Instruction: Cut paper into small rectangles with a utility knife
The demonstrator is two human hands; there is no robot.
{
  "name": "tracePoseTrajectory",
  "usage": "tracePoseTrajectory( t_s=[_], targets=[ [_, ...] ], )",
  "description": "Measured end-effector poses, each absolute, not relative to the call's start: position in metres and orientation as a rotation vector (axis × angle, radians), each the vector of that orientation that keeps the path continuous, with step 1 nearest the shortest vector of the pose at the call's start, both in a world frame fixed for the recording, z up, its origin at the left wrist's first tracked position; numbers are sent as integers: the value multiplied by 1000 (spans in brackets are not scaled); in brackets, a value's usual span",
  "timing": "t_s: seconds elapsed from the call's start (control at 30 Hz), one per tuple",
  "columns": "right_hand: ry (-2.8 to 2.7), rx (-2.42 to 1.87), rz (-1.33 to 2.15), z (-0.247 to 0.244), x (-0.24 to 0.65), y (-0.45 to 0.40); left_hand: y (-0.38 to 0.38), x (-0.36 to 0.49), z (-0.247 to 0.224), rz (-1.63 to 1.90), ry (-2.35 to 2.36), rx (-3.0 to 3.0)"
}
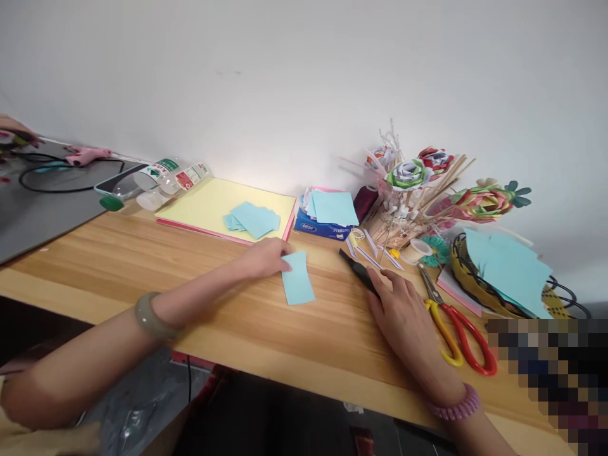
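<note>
My left hand (268, 258) pinches the upper left edge of a small light-blue paper rectangle (299, 285), which lies against the wooden table. My right hand (401, 310) is closed around a slim black tool (360, 271) with a narrow tip pointing away to the left; its rear end is hidden under the palm. Beyond my left hand, a small pile of blue paper pieces (256, 220) rests on a stack of yellow sheets (204, 199). Scissors (456, 316) with one yellow and one red handle lie beside my right hand.
Behind stand a blue tissue box (323, 227) topped with blue paper squares (334, 207) and a holder of paper flowers (408, 174). At right, a yellow basket (458, 256) carries blue sheets (508, 266). Plastic bottles (187, 177), a phone (121, 179) and a pink glue gun (88, 156) lie left.
</note>
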State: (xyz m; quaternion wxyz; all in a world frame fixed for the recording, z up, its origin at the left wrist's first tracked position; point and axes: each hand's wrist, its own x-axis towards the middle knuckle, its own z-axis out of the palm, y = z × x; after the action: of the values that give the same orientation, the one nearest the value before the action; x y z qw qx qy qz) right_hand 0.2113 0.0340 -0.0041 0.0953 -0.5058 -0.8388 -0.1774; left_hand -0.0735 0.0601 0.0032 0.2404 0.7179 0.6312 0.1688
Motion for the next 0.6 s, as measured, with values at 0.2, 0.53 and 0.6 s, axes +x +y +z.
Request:
tracePoseTrajectory(
  t_s=[0.2, 0.53, 0.6],
  targets=[
    [-2466, -1326, -453, 13, 184, 72, 84, -135, 21, 770, 2107, 1672],
    [-2652, -1256, -445, 23, 132, 145, 84, -186, 14, 1175, 2423, 1522],
    [-2656, -1330, -441, 21, 133, 146, 79, -187, 13, 1212, 2373, 1597]
  ],
)
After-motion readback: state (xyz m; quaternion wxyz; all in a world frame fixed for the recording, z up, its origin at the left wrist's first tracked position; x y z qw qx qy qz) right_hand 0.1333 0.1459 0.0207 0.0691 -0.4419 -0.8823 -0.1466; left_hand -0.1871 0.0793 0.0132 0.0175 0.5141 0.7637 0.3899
